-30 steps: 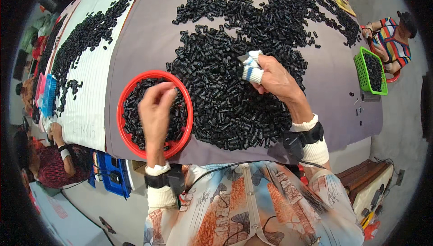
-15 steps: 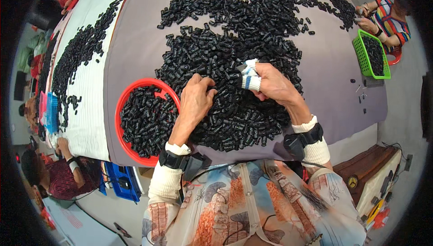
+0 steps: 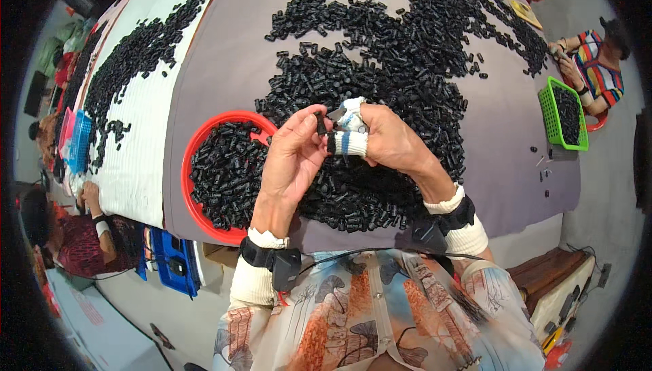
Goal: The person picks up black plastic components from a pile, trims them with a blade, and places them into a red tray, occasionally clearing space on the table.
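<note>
A small black plastic cylinder (image 3: pixel 320 124) is pinched between the thumb and fingers of my left hand (image 3: pixel 295 147), raised over the pile. My right hand (image 3: pixel 397 138) is closed beside it, its fingers wrapped in white cloth (image 3: pixel 352 144) with blue stripes. A small grey blade (image 3: pixel 335 114) sticks out of the right fingers toward the cylinder; its handle is hidden. Under both hands spreads a large heap of loose black cylinders (image 3: pixel 380 194). Left of my left hand stands a round red basin (image 3: pixel 186 170) holding many of the same parts.
A green basket (image 3: pixel 551 116) of black parts stands at the right, near a person in a striped top (image 3: pixel 598 65). More parts lie on a white cloth (image 3: pixel 146 167) at the left, where another person (image 3: pixel 88 235) sits. A blue crate (image 3: pixel 166 262) is below the table edge.
My left hand has lifted a black cylinder off the heap. My right hand has moved left to meet it, with the blade near the cylinder. The view has shifted slightly.
</note>
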Tool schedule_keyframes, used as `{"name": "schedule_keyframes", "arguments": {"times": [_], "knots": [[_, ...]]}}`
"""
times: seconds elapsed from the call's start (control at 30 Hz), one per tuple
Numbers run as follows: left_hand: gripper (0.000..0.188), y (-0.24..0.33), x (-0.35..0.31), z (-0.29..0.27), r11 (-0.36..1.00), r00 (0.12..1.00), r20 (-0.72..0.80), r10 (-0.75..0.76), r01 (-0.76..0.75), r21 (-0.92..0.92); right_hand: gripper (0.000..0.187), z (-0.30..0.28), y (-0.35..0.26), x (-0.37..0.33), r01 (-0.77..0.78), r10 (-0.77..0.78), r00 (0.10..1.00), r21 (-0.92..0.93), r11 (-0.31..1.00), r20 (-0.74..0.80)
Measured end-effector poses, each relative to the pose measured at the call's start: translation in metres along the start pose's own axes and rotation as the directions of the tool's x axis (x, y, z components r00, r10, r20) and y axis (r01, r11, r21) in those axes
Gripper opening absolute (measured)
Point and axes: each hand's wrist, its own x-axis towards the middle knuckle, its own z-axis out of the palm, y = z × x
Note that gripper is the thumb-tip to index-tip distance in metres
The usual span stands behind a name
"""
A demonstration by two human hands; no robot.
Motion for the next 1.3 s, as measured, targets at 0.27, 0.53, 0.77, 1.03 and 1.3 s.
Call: {"name": "schedule_keyframes", "arguments": {"times": [0.27,0.53,0.77,1.03,1.3], "knots": [[0.020,0.003,-0.011,-0.001,0.998,0.998,-0.022,0.061,-0.061,-0.020,0.024,0.014,-0.014,0.004,0.025,-0.026,1.000,-0.077,0.997,-0.015],[0.021,0.004,-0.014,0.001,0.973,0.993,0.018,0.113,-0.114,0.199,0.023,0.016,-0.017,0.001,-0.029,0.024,0.999,-0.139,0.990,-0.038],[0.020,0.005,-0.008,0.003,0.977,0.995,-0.062,0.081,-0.067,0.200,0.025,0.015,-0.016,0.002,-0.003,-0.001,1.000,-0.158,0.988,-0.025],[0.020,0.002,-0.007,0.006,0.995,0.994,-0.086,0.072,-0.066,0.070,0.027,0.012,-0.015,0.001,-0.082,0.084,0.996,-0.072,0.994,0.032],[0.022,0.003,-0.011,0.005,0.996,0.998,-0.014,0.054,-0.053,0.075,0.029,0.009,-0.013,0.004,-0.063,0.075,0.995,-0.177,0.982,0.059]]}}
